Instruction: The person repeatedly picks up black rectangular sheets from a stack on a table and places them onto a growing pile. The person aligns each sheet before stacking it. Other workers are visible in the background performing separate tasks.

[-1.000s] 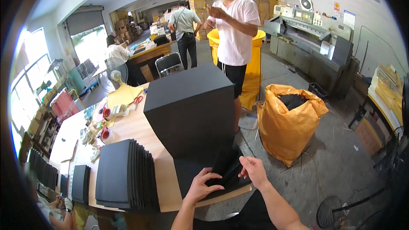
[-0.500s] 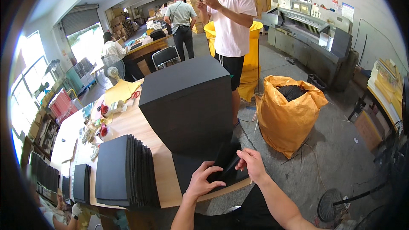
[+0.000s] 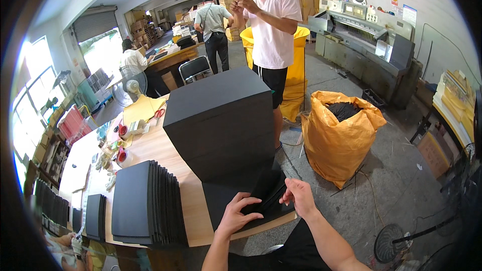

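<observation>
A tall block of stacked black sheets (image 3: 221, 120) stands on the wooden table (image 3: 155, 150). In front of it lies a curled black sheet (image 3: 266, 190) on a flat black sheet near the table's front edge. My left hand (image 3: 238, 216) presses its fingers on the curled sheet's near side. My right hand (image 3: 299, 195) pinches the sheet's right edge. A row of black sheets standing on edge (image 3: 148, 203) sits to the left.
An orange sack (image 3: 341, 135) filled with black scraps stands on the floor at right. A person in a white shirt (image 3: 271, 35) stands behind the table by a yellow bin (image 3: 296, 65). Tape rolls and scissors (image 3: 158, 114) lie at the table's far left. A grey cutting machine (image 3: 361, 40) lines the back wall.
The view has shifted slightly. My hands stay on the curled black sheet, the right one now pinching its edge higher up. The person in white has stepped a little.
</observation>
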Tool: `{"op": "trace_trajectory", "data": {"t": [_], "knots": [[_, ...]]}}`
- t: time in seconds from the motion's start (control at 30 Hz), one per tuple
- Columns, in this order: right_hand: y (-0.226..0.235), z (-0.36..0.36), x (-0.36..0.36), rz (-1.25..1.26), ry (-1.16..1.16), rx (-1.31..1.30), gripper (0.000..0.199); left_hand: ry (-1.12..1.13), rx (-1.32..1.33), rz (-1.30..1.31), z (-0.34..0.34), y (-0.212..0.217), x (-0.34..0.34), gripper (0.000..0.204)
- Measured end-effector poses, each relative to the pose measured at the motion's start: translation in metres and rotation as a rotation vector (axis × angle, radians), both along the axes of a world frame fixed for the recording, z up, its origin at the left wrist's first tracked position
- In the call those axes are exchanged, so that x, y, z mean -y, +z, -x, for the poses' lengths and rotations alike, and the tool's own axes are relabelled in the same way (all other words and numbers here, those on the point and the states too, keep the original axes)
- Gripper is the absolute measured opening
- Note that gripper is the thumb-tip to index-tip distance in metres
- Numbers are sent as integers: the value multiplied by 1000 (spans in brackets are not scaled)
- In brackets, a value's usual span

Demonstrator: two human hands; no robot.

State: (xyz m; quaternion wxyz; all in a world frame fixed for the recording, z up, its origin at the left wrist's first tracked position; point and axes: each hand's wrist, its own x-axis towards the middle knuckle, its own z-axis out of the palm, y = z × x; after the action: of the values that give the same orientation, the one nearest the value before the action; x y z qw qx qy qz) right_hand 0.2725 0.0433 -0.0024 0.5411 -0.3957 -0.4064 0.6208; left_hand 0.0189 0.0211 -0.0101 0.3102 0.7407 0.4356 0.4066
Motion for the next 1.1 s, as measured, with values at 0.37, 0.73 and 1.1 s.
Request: {"op": "trace_trajectory", "data": {"t": [0.37,0.73,1.1], "knots": [[14,5,-2,50,-7,71,37,8,-60,-24,-4,4,3,33],[10,-2,4,-28,-65,161,37,-7,-43,50,-5,8,4,47],[-59,2,61,-805,207,1255,37,-162,-378,-280,-25,42,21,30]]}}
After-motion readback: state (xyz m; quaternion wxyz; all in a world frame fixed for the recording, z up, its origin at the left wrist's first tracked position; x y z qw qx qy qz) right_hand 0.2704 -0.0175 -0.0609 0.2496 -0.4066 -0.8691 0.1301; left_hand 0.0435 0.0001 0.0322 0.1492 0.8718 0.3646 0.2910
